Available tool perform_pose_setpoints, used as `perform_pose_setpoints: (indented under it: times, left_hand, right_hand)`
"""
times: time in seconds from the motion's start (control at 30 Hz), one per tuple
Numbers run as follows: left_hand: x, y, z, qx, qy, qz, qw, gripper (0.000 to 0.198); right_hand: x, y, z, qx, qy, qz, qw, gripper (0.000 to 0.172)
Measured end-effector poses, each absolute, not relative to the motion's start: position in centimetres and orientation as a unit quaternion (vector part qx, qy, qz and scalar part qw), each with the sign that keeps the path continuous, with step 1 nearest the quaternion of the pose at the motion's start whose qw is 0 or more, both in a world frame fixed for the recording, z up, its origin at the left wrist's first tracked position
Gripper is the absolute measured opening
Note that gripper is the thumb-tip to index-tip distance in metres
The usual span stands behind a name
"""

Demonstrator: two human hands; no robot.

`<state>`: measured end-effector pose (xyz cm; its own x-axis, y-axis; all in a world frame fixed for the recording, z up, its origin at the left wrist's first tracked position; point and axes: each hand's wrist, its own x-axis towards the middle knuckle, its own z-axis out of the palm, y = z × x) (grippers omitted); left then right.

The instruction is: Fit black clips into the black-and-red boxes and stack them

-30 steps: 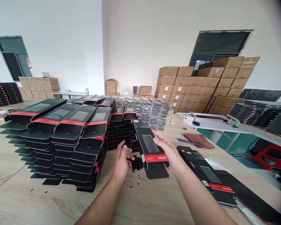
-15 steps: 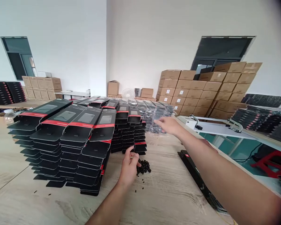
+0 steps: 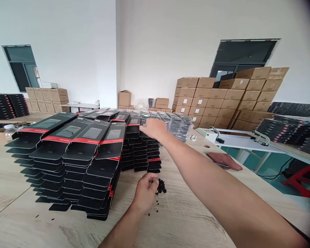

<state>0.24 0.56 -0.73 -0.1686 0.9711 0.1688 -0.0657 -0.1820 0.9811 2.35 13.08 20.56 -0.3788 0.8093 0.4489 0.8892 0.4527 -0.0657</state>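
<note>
Brown cartons (image 3: pixel 217 93) rise against the white wall (image 3: pixel 155 44) behind your light wood table (image 3: pixel 188 220), where black card sleeves with red bands (image 3: pixel 107 144) stand in stepped stacks. Your right hand (image 3: pixel 153 128) reaches out palm down over the far stacks, fingers loosely together and empty. Your left hand (image 3: pixel 146 194) curls its fingers together just beside a small heap of dark granules (image 3: pixel 161 186); the view doesn't show whether they grip any.

Small heap of black granules (image 3: pixel 161 186) (too small to identify), beside stacked black-and-red card sleeves (image 3: pixel 140 156)
</note>
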Motion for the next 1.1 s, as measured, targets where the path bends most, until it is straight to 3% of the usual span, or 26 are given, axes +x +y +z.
perform_pose_setpoints:
  times: [0.2, 0.33, 0.43, 0.5, 0.6, 0.73, 0.8, 1.0, 1.1]
  left_hand:
    - [0.2, 0.5, -0.7, 0.512, 0.486, 0.576, 0.412, 0.024]
    - [0.3, 0.5, -0.5, 0.502, 0.466, 0.596, 0.420, 0.025]
    - [0.1, 0.4, 0.2, 0.443, 0.437, 0.633, 0.462, 0.037]
    - [0.0, 0.1, 1.0, 0.391, 0.391, 0.676, 0.487, 0.047]
    - [-0.2, -0.7, 2.5, 0.367, 0.302, 0.746, 0.467, 0.061]
    - [0.0, -2.0, 3.8, 0.407, 0.317, 0.769, 0.377, 0.083]
    - [0.3, -2.4, 3.8, 0.427, 0.336, 0.758, 0.361, 0.081]
    - [0.2, -2.3, 3.1, 0.452, 0.360, 0.731, 0.364, 0.053]
    - [-0.2, -2.0, 3.1, 0.445, 0.338, 0.740, 0.374, 0.060]
  right_hand:
    - [-1.6, 14.5, 20.9, -0.554, -0.816, -0.066, 0.152, 0.022]
    - [1.8, 13.1, 19.5, -0.531, -0.803, -0.136, 0.234, 0.024]
    - [8.1, 10.5, 16.1, -0.474, -0.764, -0.248, 0.361, 0.025]
    - [13.0, 8.3, 12.6, -0.417, -0.773, -0.279, 0.389, 0.030]
    - [18.9, 4.7, 7.0, -0.342, -0.818, -0.278, 0.370, 0.033]
    - [22.2, 1.2, 2.2, -0.332, -0.854, -0.252, 0.312, 0.030]
    - [22.6, 0.4, 1.4, -0.344, -0.855, -0.244, 0.302, 0.028]
    - [22.3, 0.1, 1.2, -0.353, -0.858, -0.216, 0.304, 0.027]
    - [22.1, 0.2, 1.8, -0.345, -0.860, -0.196, 0.320, 0.027]
